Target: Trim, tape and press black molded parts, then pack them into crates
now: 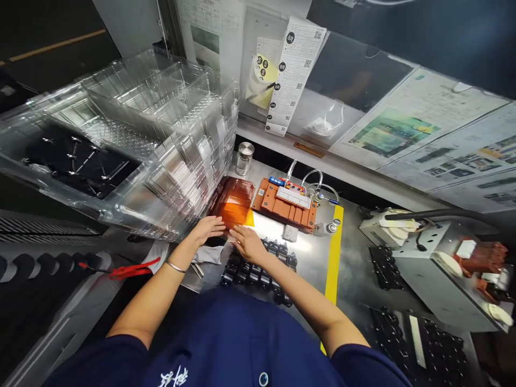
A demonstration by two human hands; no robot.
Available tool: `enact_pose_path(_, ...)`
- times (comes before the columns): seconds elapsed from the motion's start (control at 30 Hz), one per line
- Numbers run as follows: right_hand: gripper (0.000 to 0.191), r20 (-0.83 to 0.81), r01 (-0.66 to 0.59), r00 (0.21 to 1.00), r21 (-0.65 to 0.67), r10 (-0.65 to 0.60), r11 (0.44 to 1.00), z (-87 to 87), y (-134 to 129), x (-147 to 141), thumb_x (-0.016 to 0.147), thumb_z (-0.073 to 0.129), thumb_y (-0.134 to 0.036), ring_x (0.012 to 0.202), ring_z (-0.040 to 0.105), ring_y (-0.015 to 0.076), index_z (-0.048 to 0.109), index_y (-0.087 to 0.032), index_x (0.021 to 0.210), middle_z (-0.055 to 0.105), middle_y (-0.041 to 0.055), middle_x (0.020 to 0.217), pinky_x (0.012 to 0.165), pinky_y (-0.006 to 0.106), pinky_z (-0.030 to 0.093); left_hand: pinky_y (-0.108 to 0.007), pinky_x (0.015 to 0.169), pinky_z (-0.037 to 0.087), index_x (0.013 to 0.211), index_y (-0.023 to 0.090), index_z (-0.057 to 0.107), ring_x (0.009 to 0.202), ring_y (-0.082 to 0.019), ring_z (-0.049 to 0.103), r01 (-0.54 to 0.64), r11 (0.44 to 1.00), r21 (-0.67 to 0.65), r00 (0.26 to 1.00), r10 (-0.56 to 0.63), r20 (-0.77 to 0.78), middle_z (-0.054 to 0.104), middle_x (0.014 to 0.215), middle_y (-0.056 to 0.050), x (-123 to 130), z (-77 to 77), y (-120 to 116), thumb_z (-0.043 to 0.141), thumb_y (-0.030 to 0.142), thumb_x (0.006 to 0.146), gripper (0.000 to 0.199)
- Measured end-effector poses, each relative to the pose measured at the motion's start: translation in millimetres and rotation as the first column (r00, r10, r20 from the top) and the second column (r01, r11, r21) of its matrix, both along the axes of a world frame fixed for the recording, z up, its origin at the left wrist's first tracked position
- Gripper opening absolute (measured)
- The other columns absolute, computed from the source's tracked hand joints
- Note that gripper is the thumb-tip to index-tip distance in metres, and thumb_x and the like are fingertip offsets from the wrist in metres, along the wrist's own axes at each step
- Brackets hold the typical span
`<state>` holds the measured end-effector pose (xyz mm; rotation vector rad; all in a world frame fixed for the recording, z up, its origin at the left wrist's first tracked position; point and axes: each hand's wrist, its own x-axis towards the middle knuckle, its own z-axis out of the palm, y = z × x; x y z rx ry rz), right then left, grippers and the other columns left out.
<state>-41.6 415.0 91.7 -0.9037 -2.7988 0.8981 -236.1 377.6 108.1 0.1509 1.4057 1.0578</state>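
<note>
A see-through amber-brown plastic box or cover sits on the metal bench beside the stacked trays. My left hand reaches its near left corner with fingers stretched out. Opposite it, my right hand is at the near edge, fingers extended and slightly bent. Whether the fingertips touch the plastic I cannot tell. Nothing shows in either palm. Beneath my right forearm lie black ribbed parts. Behind them is a brown fixture block with a white label strip.
Clear plastic trays are stacked high on the left, the top one holding black parts. A lidded glass jar stands at the back. Yellow tape crosses the bench. On the right are a grey machine and more black parts.
</note>
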Motion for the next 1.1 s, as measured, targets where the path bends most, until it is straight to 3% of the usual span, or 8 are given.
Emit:
enact_pose_path(0.17, 0.048, -0.269, 0.187, 0.932, -0.214, -0.242, 0.959, 28.2, -5, 20, 0.087, 0.057, -0.048, 0.111, 0.060, 0.0241, 0.061, -0.019, 0.125, 0.065, 0.0136, 0.120, 0.095, 0.041, 0.049, -0.031, 0.068, 0.055, 0.079, 0.015, 0.064, 0.067, -0.018, 0.069, 0.208, 0.935, 0.289, 0.958, -0.135, -0.252, 0.071, 0.070, -0.006, 34, 12.5, 11, 0.077, 0.031, 0.062, 0.026)
enact_pose_path(0.3, 0.031, -0.341, 0.430, 0.794, -0.267, -0.502, 0.862, 52.1, 0, 28, 0.086, 0.059, -0.041, 0.081, 0.066, 0.0187, 0.071, -0.018, 0.103, 0.072, 0.0098, 0.093, 0.074, 0.031, 0.054, -0.031, 0.075, 0.052, 0.078, 0.022, 0.071, 0.073, -0.020, 0.067, 0.635, 0.687, 0.353, 0.676, -0.273, -0.685, 0.073, 0.078, -0.006, 54, 37.1, 4, 0.061, 0.030, 0.074, 0.013)
enact_pose_path(0.43, 0.019, -0.276, 0.350, 0.854, -0.321, -0.440, 0.880, 78.1, 0, 40, 0.083, 0.061, -0.030, 0.069, 0.065, 0.0152, 0.075, -0.018, 0.087, 0.073, 0.0041, 0.079, 0.065, 0.025, 0.050, -0.029, 0.069, 0.047, 0.075, 0.023, 0.071, 0.067, -0.020, 0.064, 0.826, 0.502, 0.257, 0.453, -0.318, -0.833, 0.072, 0.073, -0.006, 62, 53.2, 1, 0.053, 0.024, 0.077, 0.018)
enact_pose_path(0.6, 0.023, -0.192, 0.206, 0.930, -0.432, -0.313, 0.878, 98.5, 2, 59, 0.083, 0.053, -0.022, 0.064, 0.063, 0.0134, 0.074, -0.015, 0.079, 0.072, 0.0017, 0.072, 0.061, 0.023, 0.045, -0.028, 0.065, 0.044, 0.075, 0.023, 0.071, 0.064, -0.019, 0.062, 0.846, 0.437, 0.305, 0.488, -0.407, -0.772, 0.070, 0.069, -0.004, 73, 62.4, -7, 0.054, 0.029, 0.082, 0.020)
enact_pose_path(0.77, 0.016, -0.147, 0.368, 0.788, -0.665, -0.597, 0.650, 82.8, 5, 71, 0.073, 0.062, -0.028, 0.058, 0.064, 0.0144, 0.069, -0.015, 0.068, 0.069, 0.0012, 0.061, 0.055, 0.023, 0.048, -0.027, 0.069, 0.045, 0.079, 0.021, 0.067, 0.068, -0.018, 0.063, 0.821, 0.507, 0.263, 0.488, -0.383, -0.784, 0.070, 0.073, -0.004, 81, 52.3, -13, 0.049, 0.037, 0.086, 0.024)
enact_pose_path(0.93, 0.028, -0.106, 0.606, 0.252, -0.758, -0.962, 0.243, 58.3, 8, 114, 0.059, 0.071, -0.043, 0.058, 0.066, 0.0175, 0.064, -0.016, 0.064, 0.068, 0.0031, 0.060, 0.052, 0.026, 0.053, -0.031, 0.073, 0.048, 0.087, 0.018, 0.062, 0.078, -0.022, 0.064, 0.508, 0.861, 0.034, 0.398, -0.200, -0.895, 0.070, 0.083, -0.008, 49, 7.6, 17, 0.045, 0.035, 0.085, 0.024)
enact_pose_path(1.03, 0.033, -0.183, 0.708, 0.032, -0.690, -0.983, 0.151, 53.7, 6, 155, 0.056, 0.072, -0.048, 0.057, 0.067, 0.0188, 0.064, -0.016, 0.065, 0.068, 0.0045, 0.061, 0.052, 0.028, 0.054, -0.036, 0.080, 0.048, 0.094, 0.016, 0.061, 0.088, -0.027, 0.065, 0.317, 0.929, -0.191, 0.280, -0.284, -0.917, 0.069, 0.092, -0.014, 25, -22.3, 39, 0.043, 0.028, 0.087, 0.023)
enact_pose_path(1.1, 0.034, -0.232, 0.766, 0.021, -0.622, -0.972, 0.165, 55.7, 4, 181, 0.060, 0.070, -0.049, 0.059, 0.067, 0.0193, 0.065, -0.016, 0.067, 0.069, 0.0051, 0.062, 0.054, 0.030, 0.054, -0.041, 0.082, 0.048, 0.099, 0.014, 0.060, 0.092, -0.031, 0.065, 0.242, 0.914, -0.324, 0.232, -0.379, -0.896, 0.068, 0.097, -0.018, 15, -37.0, 46, 0.040, 0.026, 0.090, 0.025)
